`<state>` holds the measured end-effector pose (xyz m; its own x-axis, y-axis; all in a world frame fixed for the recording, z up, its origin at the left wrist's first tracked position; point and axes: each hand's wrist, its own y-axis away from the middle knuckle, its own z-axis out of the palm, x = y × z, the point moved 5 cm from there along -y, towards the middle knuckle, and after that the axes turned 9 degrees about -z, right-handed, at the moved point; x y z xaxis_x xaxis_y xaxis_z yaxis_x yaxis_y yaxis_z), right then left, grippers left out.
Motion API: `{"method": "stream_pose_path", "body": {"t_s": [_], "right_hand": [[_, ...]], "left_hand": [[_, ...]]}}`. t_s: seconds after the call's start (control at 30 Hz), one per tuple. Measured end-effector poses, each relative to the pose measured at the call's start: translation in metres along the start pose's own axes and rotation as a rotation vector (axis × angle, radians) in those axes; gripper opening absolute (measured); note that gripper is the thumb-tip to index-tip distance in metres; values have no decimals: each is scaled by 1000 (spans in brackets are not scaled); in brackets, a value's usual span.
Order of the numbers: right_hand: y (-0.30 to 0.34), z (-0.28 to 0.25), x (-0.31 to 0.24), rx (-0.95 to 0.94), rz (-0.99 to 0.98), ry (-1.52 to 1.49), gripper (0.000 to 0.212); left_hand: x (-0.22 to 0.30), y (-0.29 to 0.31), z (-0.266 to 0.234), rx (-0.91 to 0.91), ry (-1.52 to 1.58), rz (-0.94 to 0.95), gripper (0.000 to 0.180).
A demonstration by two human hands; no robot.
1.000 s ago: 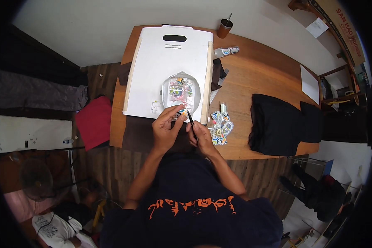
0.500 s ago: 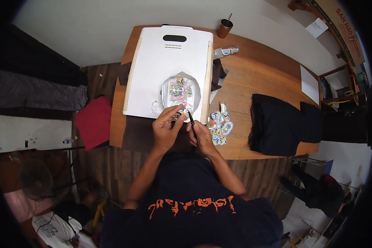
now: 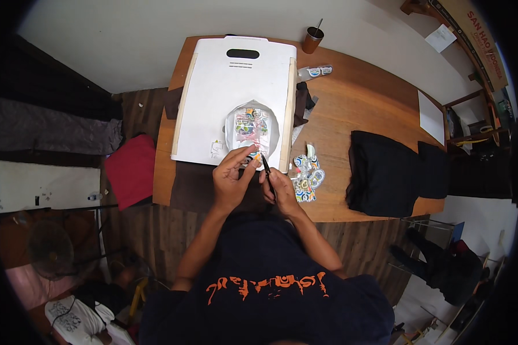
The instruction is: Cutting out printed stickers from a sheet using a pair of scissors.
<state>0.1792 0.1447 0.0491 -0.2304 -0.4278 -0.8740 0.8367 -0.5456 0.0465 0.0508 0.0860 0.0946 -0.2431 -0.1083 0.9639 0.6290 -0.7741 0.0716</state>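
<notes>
My left hand [image 3: 230,183] pinches a small colourful printed piece [image 3: 251,157], apparently a sticker, between thumb and fingertips. Closed around a slim black tool [image 3: 266,165] is my right hand [image 3: 283,190]; its tip meets the right edge of the piece. Whether the tool is a pair of snips or a knife cannot be made out. Both hands are over the near edge of a large white board [image 3: 210,92] with a slot at its far end. Just beyond the fingers, a round white recess or bowl [image 3: 230,137] holds printed sheets and reddish scraps [image 3: 248,122].
Cut colourful pieces [image 3: 308,178] lie in a pile on the wooden table [image 3: 351,103], right of my right hand. Folded black cloth [image 3: 383,172] rests farther right. A brown cup [image 3: 312,41] stands at the back, near a clear strip with round stickers [image 3: 315,72].
</notes>
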Motion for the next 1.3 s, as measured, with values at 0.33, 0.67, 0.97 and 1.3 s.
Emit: {"method": "stream_pose_path", "body": {"t_s": [0.33,0.67,0.97,1.3], "right_hand": [[-3,0,1,-8,-27,5,37],[-2,4,1,3,-48,3,36],[-1,8,3,55,-46,-17,37],[-2,3,2,53,-66,-16,37]], "left_hand": [[0,-1,1,-11,-9,-7,34],[-2,-1,0,-3,-5,-7,34],[-2,1,2,5,-2,-4,34],[-2,1,-1,12,-8,-14,34]]}}
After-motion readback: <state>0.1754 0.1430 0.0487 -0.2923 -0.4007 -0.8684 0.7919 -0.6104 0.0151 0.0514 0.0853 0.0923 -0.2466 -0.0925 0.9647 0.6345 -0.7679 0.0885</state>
